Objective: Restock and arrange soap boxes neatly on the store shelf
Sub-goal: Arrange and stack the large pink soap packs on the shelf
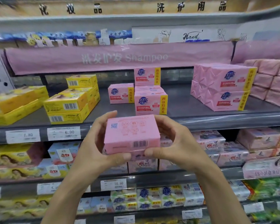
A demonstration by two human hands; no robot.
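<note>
A pink soap box (131,135) with a barcode on its near side is held in front of the grey shelf (217,120), just below its front edge. My left hand (95,143) grips its left side and my right hand (173,143) grips its right side, thumbs under the near edge. On the shelf behind it stands a small group of the same pink boxes (149,104), one perched on top (147,76) and one at the left (120,93). Two larger pink packs (223,88) are stacked at the right.
Yellow soap boxes (71,104) are stacked on the left of the same shelf, with more yellow ones (14,102) at the far left. Pink wrapped packs (271,81) fill the far right. Price tags (63,133) line the shelf edge. Lower shelves hold several other soap packs (153,199).
</note>
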